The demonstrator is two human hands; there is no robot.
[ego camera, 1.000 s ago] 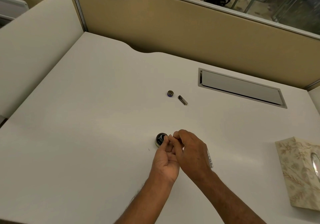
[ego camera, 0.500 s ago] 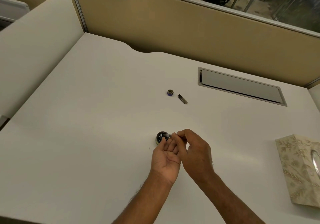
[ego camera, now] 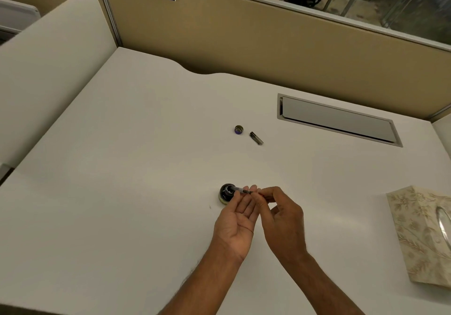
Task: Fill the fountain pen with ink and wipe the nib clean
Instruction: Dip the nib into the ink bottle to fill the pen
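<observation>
A small dark ink bottle [ego camera: 225, 193] stands uncapped on the white desk [ego camera: 136, 173]. The fountain pen's front part [ego camera: 241, 190], thin with a clear section, lies nearly level with its tip in the bottle's mouth. My left hand [ego camera: 235, 222] is palm up right of the bottle, thumb and fingertips holding the pen's middle. My right hand [ego camera: 283, 219] pinches the pen's rear end with thumb and forefinger. The bottle's round cap [ego camera: 239, 129] and a short dark pen piece [ego camera: 256, 138] lie farther back on the desk.
A floral tissue box [ego camera: 424, 236] sits at the desk's right edge. A grey cable hatch [ego camera: 336, 119] is set into the desk at the back right. Tan partition walls [ego camera: 268, 41] close off the back, and a rounded white panel [ego camera: 48, 65] the left.
My hands have drawn apart. The left palm has turned up and opened out, the right hand has shifted right, and the pen now shows between them, tip in the bottle.
</observation>
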